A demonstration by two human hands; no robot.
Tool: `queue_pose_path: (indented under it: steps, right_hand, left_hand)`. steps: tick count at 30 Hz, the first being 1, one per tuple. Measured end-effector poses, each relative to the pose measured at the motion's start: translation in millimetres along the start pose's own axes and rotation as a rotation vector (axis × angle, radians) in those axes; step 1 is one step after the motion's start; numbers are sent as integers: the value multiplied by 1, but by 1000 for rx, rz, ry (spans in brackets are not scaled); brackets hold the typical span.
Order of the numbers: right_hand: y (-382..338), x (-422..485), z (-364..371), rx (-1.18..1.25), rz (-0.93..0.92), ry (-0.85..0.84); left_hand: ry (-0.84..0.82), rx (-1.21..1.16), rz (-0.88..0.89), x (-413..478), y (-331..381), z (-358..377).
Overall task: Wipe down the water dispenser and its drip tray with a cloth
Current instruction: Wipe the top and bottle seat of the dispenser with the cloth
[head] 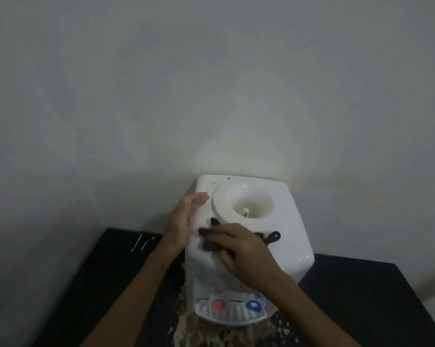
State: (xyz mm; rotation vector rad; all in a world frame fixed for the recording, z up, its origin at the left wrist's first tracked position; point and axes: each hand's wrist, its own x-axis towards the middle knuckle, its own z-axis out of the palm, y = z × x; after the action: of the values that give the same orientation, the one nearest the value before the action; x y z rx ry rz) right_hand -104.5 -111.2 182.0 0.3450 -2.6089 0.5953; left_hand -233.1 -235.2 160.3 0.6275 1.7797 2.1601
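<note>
Water dispenser (294, 221): white tabletop unit, seen from above, parked on the desk with its back right up against the wall; low in view, around 6 o'clock.
Top: round bottle well (251, 196) sunk in toward 12 o'clock, little spike poking up inside, no bottle on it. A few dark specks along the back edge.
Cloth (209, 242): dark rag, flat on the front part of the top, at 6 o'clock of the well. One scrap sticking out at 9 o'clock of the right hand, a looped bit at 3 o'clock.
Right hand (246, 254): palm down on the cloth, fingers laid out fairly flat over it and pressing it onto the plastic. Bit blurry.
Left hand (181, 221): spread flat, fingers straight and together, resting against the dispenser's upper edge at 9 o'clock. Holding nothing.
Drip tray (232, 319): white, ribbed, jutting out at the foot of the front face, 6 o'clock of the body.
Taps: red tap (218, 304) on the 9 o'clock side, blue tap (253, 305) on the 3 o'clock side, both just above the tray.
Desk (361, 296): black top, with a pale worn patch (199, 331) right in front of the tray and some white streaks (141, 242) off at 9 o'clock.
Wall (211, 83): plain, greyish, dim.
</note>
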Motion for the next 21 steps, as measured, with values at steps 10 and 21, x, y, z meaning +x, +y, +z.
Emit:
queue_pose_path:
  steps: [10,21]
  right_hand:
    - [-22,35,21,-61,-140,-180]
    - [-16,-20,14,-47,-199,-8]
  left_hand:
    - [-63,141,21,-3,2,-32]
    - [-143,493,61,-16,12,-27]
